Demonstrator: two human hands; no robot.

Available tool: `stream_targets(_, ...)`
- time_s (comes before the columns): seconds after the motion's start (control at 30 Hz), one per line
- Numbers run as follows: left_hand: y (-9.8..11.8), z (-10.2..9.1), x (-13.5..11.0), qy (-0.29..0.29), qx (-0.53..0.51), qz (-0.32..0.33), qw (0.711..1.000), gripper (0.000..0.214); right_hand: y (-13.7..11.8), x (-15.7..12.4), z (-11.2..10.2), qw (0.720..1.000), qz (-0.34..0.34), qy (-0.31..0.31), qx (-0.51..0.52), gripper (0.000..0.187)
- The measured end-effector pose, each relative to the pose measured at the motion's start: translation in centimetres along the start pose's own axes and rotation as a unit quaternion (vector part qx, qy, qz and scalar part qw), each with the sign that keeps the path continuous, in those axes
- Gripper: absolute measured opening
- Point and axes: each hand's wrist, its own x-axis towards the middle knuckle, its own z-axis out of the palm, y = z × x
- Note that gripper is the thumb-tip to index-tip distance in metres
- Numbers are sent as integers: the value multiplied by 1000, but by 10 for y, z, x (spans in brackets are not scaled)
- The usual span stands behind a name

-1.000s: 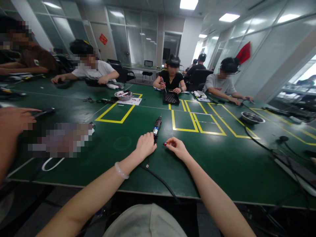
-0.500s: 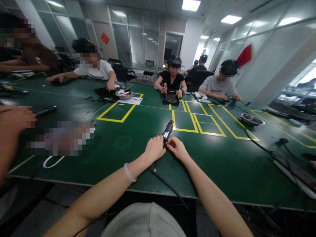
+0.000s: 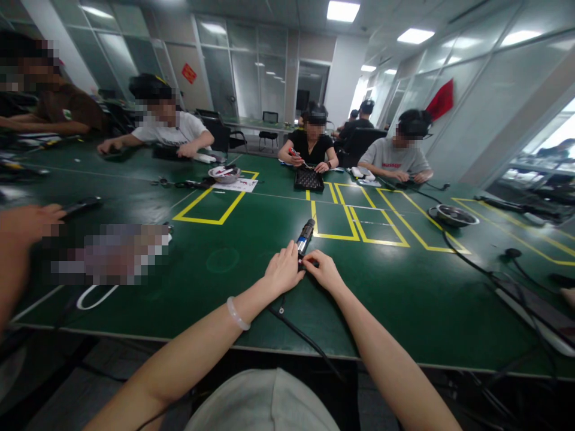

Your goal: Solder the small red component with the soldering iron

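Observation:
A long black device [image 3: 305, 236] with a silver and blue section lies on the green table, pointing away from me. My left hand [image 3: 284, 267] is wrapped over its near part, fingers held together, and hides that portion. My right hand [image 3: 323, 269] pinches at the device's near right side, thumb and forefinger close to my left fingertips. What sits in that pinch is too small to make out. From under my left wrist a black cable [image 3: 299, 332] runs toward the table's front edge, with a small ring terminal [image 3: 281, 310] beside it.
Yellow tape outlines [image 3: 336, 237] mark the green table [image 3: 215, 323] beyond my hands. Co-workers sit opposite, one holding a red-handled screwdriver [image 3: 294, 153] over a black tray [image 3: 309, 181]. A metal bowl [image 3: 457, 216] and cables lie right. Another person's hand [image 3: 33, 224] reaches in from the left.
The red piece at my right fingers is now mostly hidden, and that hand's fingers have shifted slightly. My left hand stays on the device. Across the table, the co-worker's screwdriver has tilted.

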Motion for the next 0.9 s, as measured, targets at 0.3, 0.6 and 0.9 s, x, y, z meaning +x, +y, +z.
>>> stream_targets(0.3,10,-1,15,-8,16,-46,999,60,-10,-2,-6,999,4,33,11,18)
stream_targets(0.6,5,-2,9,5,-3,-60,998,58,-7,0,-5,999,-2,38,13,17)
stream_targets(0.9,0,-8,9,10,4,-59,998,60,-6,0,-10,998,0,51,37,18)
